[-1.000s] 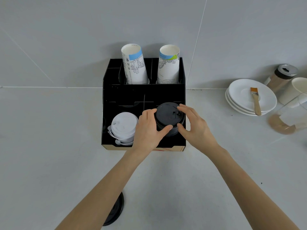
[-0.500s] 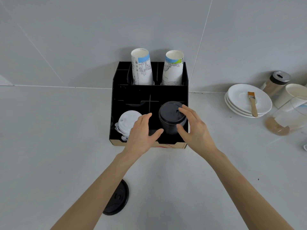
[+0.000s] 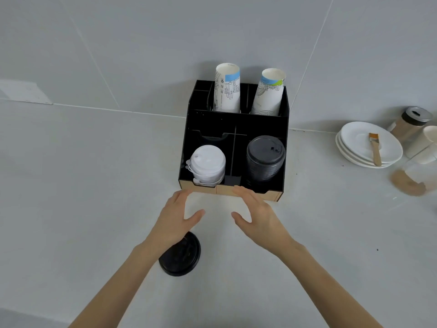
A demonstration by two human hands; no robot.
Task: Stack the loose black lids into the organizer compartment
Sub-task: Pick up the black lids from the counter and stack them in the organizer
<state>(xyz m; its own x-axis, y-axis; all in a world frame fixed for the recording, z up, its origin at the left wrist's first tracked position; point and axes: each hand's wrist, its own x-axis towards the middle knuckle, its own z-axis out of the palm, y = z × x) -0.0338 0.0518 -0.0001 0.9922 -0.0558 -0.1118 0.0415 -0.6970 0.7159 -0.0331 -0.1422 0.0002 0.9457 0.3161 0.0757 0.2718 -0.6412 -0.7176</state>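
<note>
A black organizer [image 3: 236,124] stands against the wall. Its front right compartment holds a tall stack of black lids [image 3: 265,158]. A stack of white lids [image 3: 207,165] fills the front left compartment. One loose black lid [image 3: 181,255] lies flat on the counter, partly under my left wrist. My left hand [image 3: 176,217] and my right hand [image 3: 259,218] hover just in front of the organizer, palms facing each other, fingers apart, holding nothing.
Two stacks of printed paper cups [image 3: 227,88] stand in the organizer's rear slots. At the right are stacked white plates [image 3: 354,147] with a small brush [image 3: 374,149], a lidded jar [image 3: 411,123], a white cup [image 3: 423,140] and a clear glass container [image 3: 418,178].
Both hands let go of the black lid stack and drew back toward me, out of the organizer. The view shifted, so the loose lid shows more fully.
</note>
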